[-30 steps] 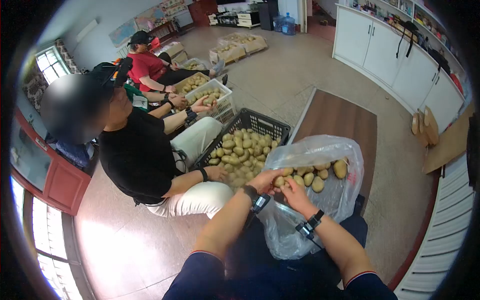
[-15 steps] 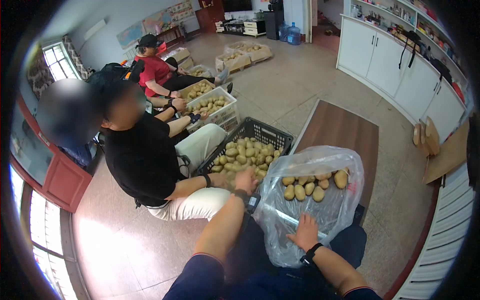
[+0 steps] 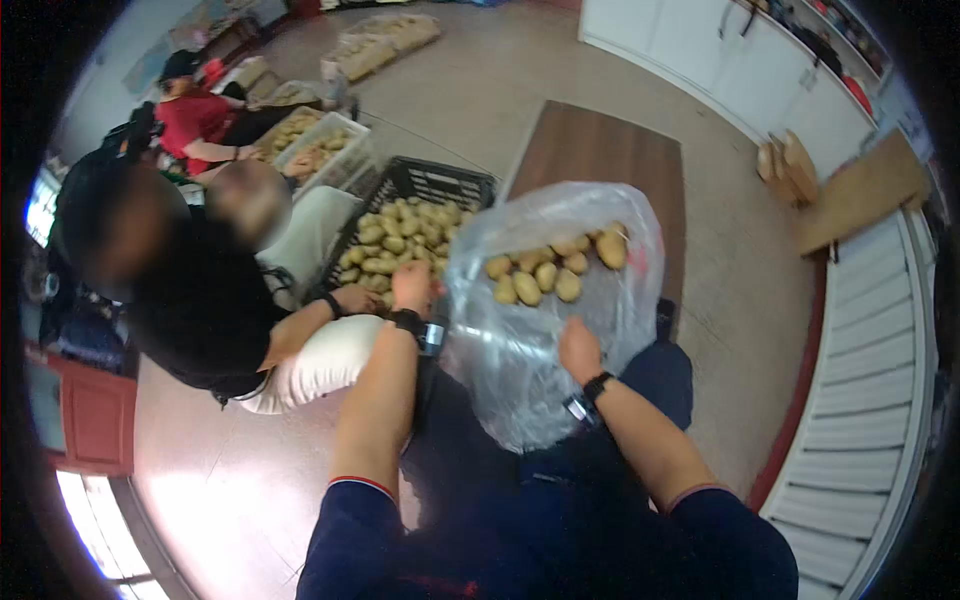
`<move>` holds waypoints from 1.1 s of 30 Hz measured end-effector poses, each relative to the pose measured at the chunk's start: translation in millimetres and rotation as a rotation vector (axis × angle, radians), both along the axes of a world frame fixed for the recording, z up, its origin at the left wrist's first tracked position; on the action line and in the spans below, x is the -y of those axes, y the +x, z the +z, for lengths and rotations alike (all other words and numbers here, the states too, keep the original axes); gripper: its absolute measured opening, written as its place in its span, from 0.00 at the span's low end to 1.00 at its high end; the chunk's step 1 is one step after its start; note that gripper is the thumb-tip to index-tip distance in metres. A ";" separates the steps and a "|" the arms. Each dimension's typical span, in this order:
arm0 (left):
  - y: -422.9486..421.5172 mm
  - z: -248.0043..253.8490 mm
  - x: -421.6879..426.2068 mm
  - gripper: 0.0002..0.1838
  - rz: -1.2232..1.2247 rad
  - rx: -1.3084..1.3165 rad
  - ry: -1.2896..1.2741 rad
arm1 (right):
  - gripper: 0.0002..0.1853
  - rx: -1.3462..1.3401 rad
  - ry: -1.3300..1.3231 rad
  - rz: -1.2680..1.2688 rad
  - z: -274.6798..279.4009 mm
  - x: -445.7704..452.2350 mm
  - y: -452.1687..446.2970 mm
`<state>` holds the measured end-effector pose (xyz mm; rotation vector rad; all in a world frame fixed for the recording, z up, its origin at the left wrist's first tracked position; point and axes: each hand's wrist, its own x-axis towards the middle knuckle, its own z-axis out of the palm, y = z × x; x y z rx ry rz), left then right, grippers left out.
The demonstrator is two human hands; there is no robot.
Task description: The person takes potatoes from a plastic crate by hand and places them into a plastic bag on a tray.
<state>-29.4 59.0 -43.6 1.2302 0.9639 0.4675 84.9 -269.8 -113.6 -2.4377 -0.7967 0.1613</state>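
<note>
My left hand [image 3: 413, 288] is over the near right part of a black crate [image 3: 430, 178] full of potatoes [image 3: 400, 228]. Its fingers look curled, and what they hold, if anything, is hidden. A clear plastic bag [image 3: 510, 370] lies spread across my lap and the near end of a brown board [image 3: 600, 150]. Several potatoes [image 3: 527, 288] sit together in its far part. My right hand [image 3: 578, 350] is closed at the near side of those potatoes, gripping the bag's plastic.
On the left, a person in a black top [image 3: 200, 320] has a hand [image 3: 357, 298] in the same crate. Farther back sit a person in red [image 3: 190, 125], a white crate [image 3: 350, 165] and potato-filled bags [image 3: 385, 45]. A white radiator [image 3: 860, 420] and cardboard [image 3: 865, 190] stand at right.
The view has tilted down and swung right. My right hand has gone from spread flat on the bag to closed. My left hand stays by the crate's potatoes.
</note>
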 end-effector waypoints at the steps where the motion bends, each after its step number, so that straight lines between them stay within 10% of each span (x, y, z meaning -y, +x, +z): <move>1: 1.0 32.4 19.7 0.16 0.098 0.011 -0.109 | 0.06 -0.001 -0.015 -0.026 -2.8 7.0 -5.8; 20: 12.8 32.7 31.0 0.18 -0.258 -0.070 -0.083 | 0.23 -0.338 -0.119 0.476 -29.3 -4.9 1.6; 25: 21.3 42.1 47.2 0.18 -0.450 -0.123 -0.194 | 0.22 0.068 -0.327 0.850 -37.4 -1.3 -12.6; 33: 27.4 27.3 44.7 0.20 -0.434 -0.134 -0.192 | 0.20 -0.295 -0.317 0.407 48.2 -11.3 -14.3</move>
